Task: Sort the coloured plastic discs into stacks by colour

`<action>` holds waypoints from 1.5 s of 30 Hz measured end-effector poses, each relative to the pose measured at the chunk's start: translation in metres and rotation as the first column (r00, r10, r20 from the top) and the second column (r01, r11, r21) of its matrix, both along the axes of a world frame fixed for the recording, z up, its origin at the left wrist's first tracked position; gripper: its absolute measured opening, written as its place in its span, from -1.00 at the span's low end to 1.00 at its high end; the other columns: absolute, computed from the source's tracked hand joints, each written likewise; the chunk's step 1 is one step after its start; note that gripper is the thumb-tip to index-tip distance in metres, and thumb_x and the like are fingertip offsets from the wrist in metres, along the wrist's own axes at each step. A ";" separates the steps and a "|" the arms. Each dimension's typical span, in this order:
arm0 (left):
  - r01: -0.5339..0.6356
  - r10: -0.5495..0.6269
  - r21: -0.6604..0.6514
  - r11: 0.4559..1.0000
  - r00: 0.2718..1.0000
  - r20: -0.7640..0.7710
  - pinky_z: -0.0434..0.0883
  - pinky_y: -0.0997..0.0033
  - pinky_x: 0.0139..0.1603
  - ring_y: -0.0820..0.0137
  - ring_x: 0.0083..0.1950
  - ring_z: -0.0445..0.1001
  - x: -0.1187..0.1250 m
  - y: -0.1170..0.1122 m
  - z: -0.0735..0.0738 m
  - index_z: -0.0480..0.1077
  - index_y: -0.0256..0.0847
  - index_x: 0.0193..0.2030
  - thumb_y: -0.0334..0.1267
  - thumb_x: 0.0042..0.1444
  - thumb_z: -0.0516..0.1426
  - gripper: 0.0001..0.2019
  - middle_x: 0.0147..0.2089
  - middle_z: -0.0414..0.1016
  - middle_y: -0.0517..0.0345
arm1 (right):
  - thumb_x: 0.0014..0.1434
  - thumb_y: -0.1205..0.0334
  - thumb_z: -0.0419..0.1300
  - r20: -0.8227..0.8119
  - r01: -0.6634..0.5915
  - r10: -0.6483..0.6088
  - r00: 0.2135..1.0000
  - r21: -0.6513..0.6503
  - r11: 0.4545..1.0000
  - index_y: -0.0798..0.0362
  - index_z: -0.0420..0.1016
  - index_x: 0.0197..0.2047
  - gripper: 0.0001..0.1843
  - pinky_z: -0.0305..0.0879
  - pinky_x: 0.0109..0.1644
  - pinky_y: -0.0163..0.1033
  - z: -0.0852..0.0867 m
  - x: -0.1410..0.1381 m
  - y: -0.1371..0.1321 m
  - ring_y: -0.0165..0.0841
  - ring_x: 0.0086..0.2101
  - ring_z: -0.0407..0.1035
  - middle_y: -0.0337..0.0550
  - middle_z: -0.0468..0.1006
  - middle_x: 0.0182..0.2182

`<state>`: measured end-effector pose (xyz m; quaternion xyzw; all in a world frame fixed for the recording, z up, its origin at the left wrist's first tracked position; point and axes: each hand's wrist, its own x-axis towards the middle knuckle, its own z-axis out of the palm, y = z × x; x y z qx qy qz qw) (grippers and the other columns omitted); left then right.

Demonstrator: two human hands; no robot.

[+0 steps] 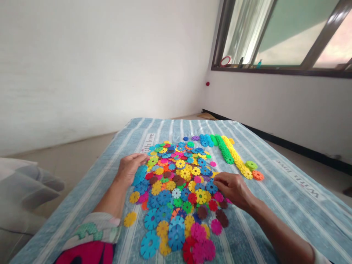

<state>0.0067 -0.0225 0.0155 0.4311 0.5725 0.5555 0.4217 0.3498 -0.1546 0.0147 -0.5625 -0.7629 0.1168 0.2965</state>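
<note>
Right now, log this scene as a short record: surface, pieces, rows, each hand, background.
surface: striped cloth, blue and white
pieces: heap of notched discs, mixed colours
rows: green row and longer yellow row, right of the heap
near the yellow row's close end: lime disc, orange disc
left hand: at the heap's left edge; grip unclear
right hand: at the heap's right edge; grip unclear
background: white wall, window upper right

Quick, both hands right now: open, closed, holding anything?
Left hand: partly curled by a lime-green disc; grip can't be told.
Right hand: curled by a blue disc; grip unclear.
</note>
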 end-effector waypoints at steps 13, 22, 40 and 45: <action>0.022 -0.021 0.053 0.998 1.000 -0.015 0.48 0.39 -0.15 0.32 -0.30 0.56 0.002 -0.003 -0.002 0.53 -0.25 -0.49 -0.14 -0.32 0.29 -0.76 -0.48 0.59 0.12 | 0.18 0.39 0.20 0.250 -0.252 0.235 0.939 0.037 0.967 0.02 0.51 -0.41 -0.85 0.27 -0.06 -0.23 -0.002 -0.038 -0.009 -0.31 -0.15 0.38 -0.13 0.51 -0.19; 0.021 -0.018 0.065 0.998 0.999 -0.039 0.47 0.38 -0.15 0.31 -0.30 0.57 0.002 -0.002 -0.005 0.54 -0.24 -0.48 -0.13 -0.31 0.29 -0.75 -0.47 0.60 0.12 | 0.31 0.27 0.11 0.199 -0.113 0.090 0.976 0.108 0.988 0.04 0.47 -0.45 -0.72 0.23 -0.03 -0.21 -0.014 -0.028 -0.001 -0.31 -0.17 0.37 -0.11 0.52 -0.26; 0.040 -0.040 0.037 0.999 0.999 -0.004 0.43 0.30 -0.06 0.32 -0.28 0.53 0.002 -0.002 -0.003 0.53 -0.32 -0.44 -0.17 -0.28 0.31 -0.74 -0.47 0.60 0.12 | 0.02 0.42 0.20 -0.091 -0.077 0.079 0.993 0.029 0.997 -0.02 0.61 -0.22 -0.73 0.35 -0.06 -0.18 -0.016 -0.007 -0.003 -0.25 -0.18 0.48 -0.13 0.62 -0.24; 0.047 -0.046 0.043 0.998 0.999 -0.006 0.44 0.30 -0.04 0.31 -0.26 0.54 0.000 0.000 -0.005 0.53 -0.31 -0.44 -0.16 -0.29 0.32 -0.73 -0.45 0.61 0.11 | 0.05 0.36 0.20 -0.170 -0.117 0.109 0.979 -0.040 0.992 0.01 0.63 -0.30 -0.82 0.37 -0.12 -0.20 -0.010 0.003 -0.004 -0.27 -0.25 0.50 -0.12 0.64 -0.31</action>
